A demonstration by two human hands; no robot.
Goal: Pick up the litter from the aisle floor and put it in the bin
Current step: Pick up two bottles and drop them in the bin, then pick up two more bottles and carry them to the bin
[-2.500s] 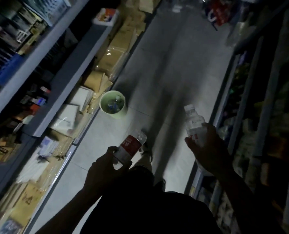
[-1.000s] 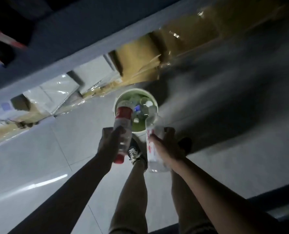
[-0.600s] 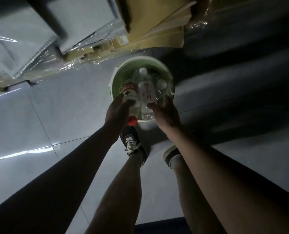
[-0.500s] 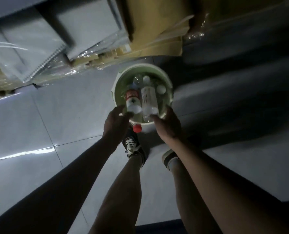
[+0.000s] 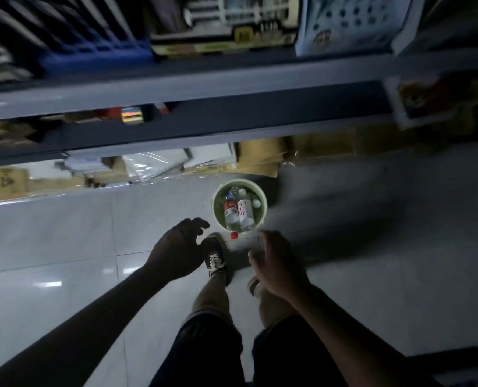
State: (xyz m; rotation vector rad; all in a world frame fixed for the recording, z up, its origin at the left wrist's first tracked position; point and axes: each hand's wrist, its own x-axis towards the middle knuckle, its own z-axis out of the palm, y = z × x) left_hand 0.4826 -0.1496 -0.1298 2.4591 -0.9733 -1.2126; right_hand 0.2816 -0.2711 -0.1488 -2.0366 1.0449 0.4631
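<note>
Both bottles (image 5: 238,216) now in bin (image 5: 263,196), beyond empty hands (image 5: 177,251).

L hand (image 5: 176,254) empty, fingers loosely spread | R hand (image 5: 278,265) empty, relaxed | both arms fwd

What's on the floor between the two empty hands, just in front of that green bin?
In the head view, between the left hand and right hand sits the person's dark sneaker on pale floor; the red bottle cap pokes over the bin rim.
</note>
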